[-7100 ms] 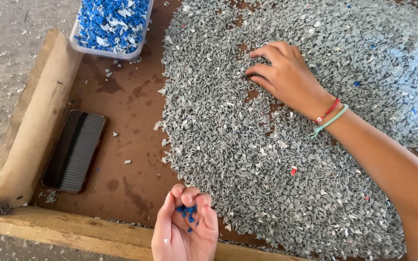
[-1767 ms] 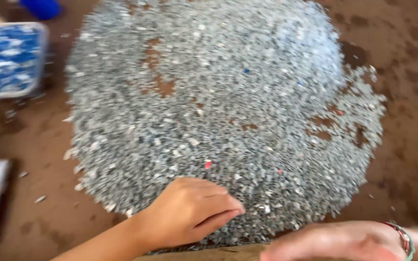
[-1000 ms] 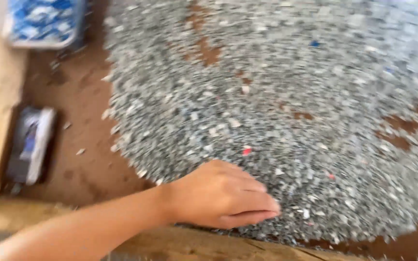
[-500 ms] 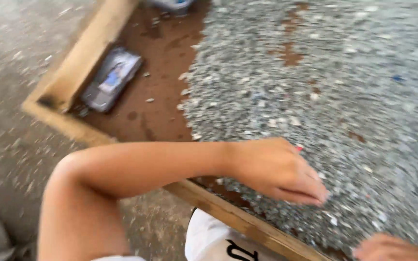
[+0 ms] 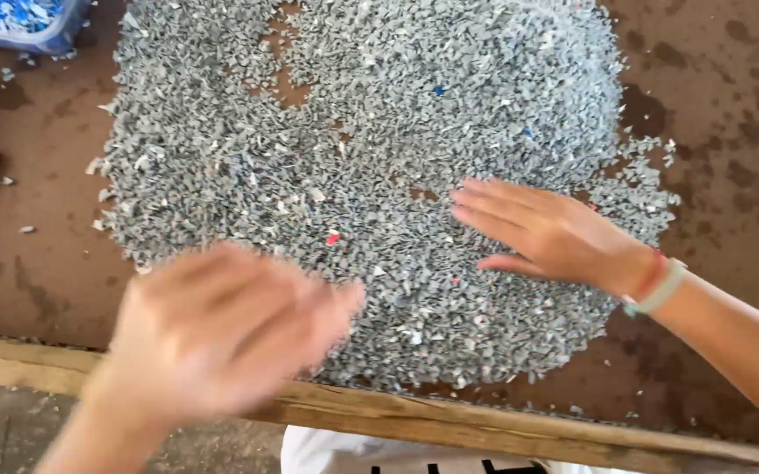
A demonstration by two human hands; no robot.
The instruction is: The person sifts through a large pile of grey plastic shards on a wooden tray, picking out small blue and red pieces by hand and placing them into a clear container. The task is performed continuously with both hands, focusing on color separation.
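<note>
The right hand (image 5: 548,235) lies flat, fingers spread and empty, on the 4 o'clock side of the grey flake heap (image 5: 379,167); the left hand (image 5: 221,329) hangs blurred at 7 o'clock above the heap's near edge, fingers loosely apart, whether it holds anything I cannot tell; a careless sweep could push flakes over the wooden rim (image 5: 449,423), or bury the red chip (image 5: 333,238) near centre; the heap spreads thin and ragged across the brown bench (image 5: 730,132), bare patches showing; blue chips fill a tub (image 5: 19,22) at 11 o'clock
</note>
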